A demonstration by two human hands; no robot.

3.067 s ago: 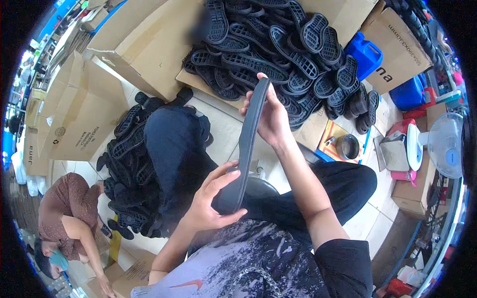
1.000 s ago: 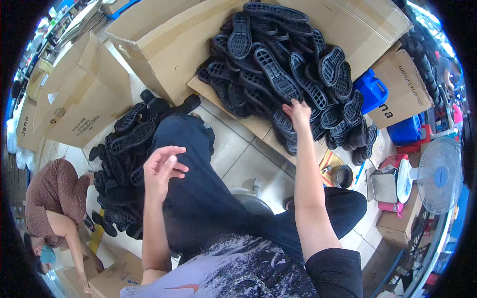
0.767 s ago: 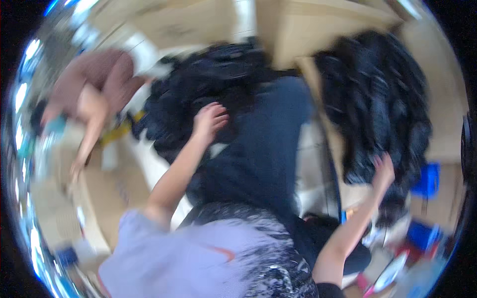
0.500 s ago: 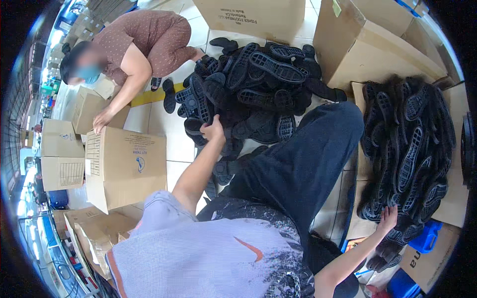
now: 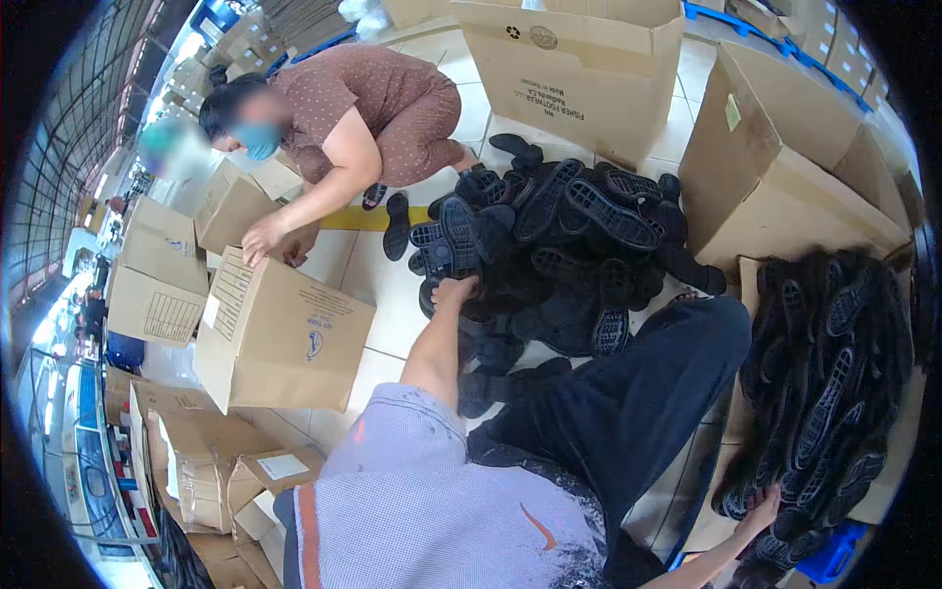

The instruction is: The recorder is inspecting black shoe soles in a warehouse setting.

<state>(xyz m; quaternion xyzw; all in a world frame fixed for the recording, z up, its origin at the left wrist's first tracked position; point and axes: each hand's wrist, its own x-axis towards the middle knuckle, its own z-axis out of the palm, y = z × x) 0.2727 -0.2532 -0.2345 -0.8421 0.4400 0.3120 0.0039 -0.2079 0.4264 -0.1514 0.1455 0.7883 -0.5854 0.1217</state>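
A heap of black shoe soles (image 5: 554, 245) with ridged treads lies on the tiled floor in front of me. My left hand (image 5: 454, 292) reaches to its near left edge, fingers curled round the rim of a black shoe sole (image 5: 459, 234). To my right, more black soles (image 5: 824, 393) lie closely packed in rows on flattened cardboard. My right hand (image 5: 762, 508) rests against the near end of these rows. Its fingers are stretched out, with nothing held in them.
A person in a brown dotted outfit (image 5: 368, 108) crouches at far left, both hands at a cardboard box (image 5: 294, 339). Large open boxes (image 5: 579, 83) (image 5: 785, 177) stand behind the heap. Torn cardboard (image 5: 201, 461) lies at left; a blue plastic piece (image 5: 834, 552) sits at lower right.
My view has shifted, so the scene sits lower and farther right. My left hand stays at the heap's edge, my right by the rows. The other person's second hand now shows at the box.
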